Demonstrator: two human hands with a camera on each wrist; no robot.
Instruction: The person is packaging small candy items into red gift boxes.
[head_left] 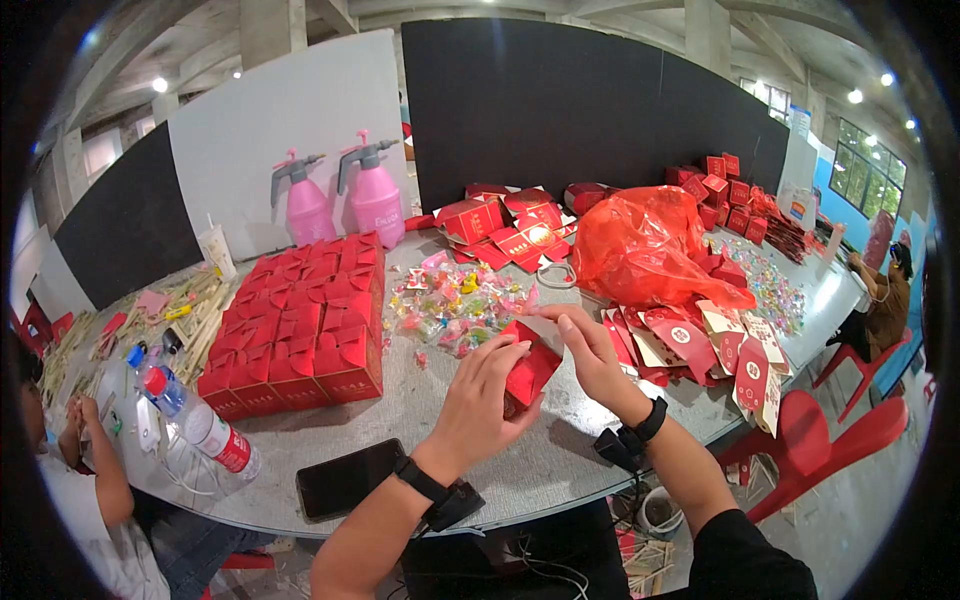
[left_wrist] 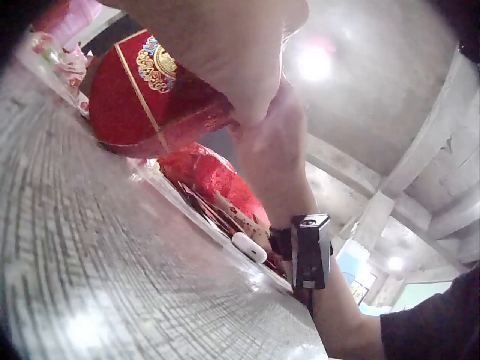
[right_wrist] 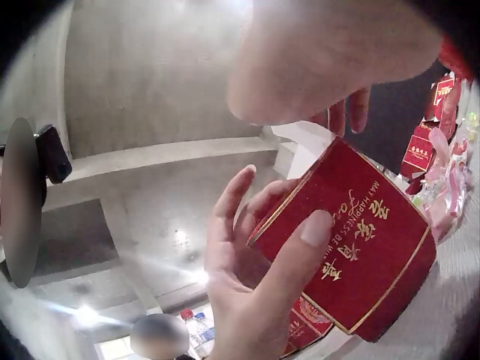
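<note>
A red paper gift box [head_left: 533, 372] with gold lettering is held above the table's front edge, tilted. My left hand [head_left: 484, 385] grips it, the thumb [right_wrist: 311, 234] lying across the lettered face in the right wrist view and the other fingers around its side. My right hand [head_left: 597, 362] is at the box's upper end, thumb and fingers pinching a flap whose pale inside shows. In the left wrist view a gold emblem marks the box [left_wrist: 120, 105]; the right hand partly covers it.
Closed red boxes [head_left: 290, 330] stand in a block at left, near bottles [head_left: 225, 445] and a phone [head_left: 348, 480]. Wrapped candies [head_left: 455, 310] lie beyond my hands. A red plastic bag [head_left: 640, 245] and flat red cards [head_left: 690, 345] are at right. Other people sit on both sides.
</note>
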